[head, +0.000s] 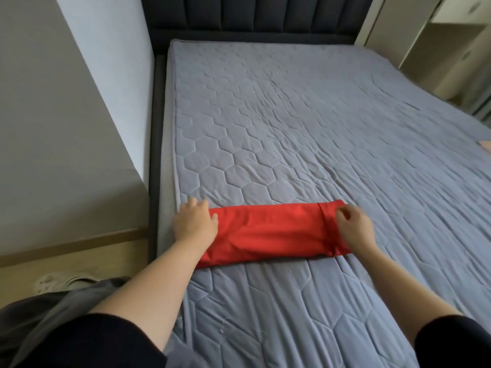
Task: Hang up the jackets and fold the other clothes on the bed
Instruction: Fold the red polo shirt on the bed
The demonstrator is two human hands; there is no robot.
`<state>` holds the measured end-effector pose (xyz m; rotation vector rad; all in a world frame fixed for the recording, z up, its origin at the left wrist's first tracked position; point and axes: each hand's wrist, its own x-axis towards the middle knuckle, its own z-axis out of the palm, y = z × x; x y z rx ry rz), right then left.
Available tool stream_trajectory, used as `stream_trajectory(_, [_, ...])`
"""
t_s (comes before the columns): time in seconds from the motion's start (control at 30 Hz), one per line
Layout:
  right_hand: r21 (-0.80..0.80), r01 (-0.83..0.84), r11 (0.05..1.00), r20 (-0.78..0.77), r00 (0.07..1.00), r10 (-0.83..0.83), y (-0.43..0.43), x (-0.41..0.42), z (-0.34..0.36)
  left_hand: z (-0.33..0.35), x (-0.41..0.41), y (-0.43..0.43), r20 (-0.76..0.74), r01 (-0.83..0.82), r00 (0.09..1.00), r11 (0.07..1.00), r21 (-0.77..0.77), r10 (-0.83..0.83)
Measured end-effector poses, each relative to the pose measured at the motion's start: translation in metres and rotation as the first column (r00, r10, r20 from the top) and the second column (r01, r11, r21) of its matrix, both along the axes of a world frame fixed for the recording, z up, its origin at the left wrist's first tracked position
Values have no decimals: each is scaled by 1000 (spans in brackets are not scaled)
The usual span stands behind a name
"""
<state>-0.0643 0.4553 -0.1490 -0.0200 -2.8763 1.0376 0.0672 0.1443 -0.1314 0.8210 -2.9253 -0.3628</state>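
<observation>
Head view: a red garment (pixel 271 232), folded into a long narrow band, lies crosswise on the near left part of the bed (pixel 292 115), with its left end close to the mattress edge. The left hand (pixel 195 223) rests released on that left end, thumb on the cloth. The right hand (pixel 354 225) sits on the right end by the hem seam, its curled fingers pinching the fabric.

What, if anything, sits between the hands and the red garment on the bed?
Nothing visible. The left hand rests on the left end of the garment; the right hand curls its fingers on the hemmed right end.
</observation>
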Motion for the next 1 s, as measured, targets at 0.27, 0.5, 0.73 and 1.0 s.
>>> stream_trajectory(0.27, [-90,200,976,297,940,-166,-5,-55,-11,-25,-9,-45,67,-382,916,809,447,396])
stream_trajectory(0.5, [-118,498,859,412,812,-414,19,-53,-27,-30,-13,-63,64,-528,822,714,460,566])
stream_trajectory(0.73, [230,-29,973,-340,934,108,-53,-8,-9,-16,-26,4,-337,369,844,908,-198,-416])
stream_trajectory(1.0, [441,-252,862,146,967,208,-33,5,-58,-62,-5,23,235,515,831,857,15,-504])
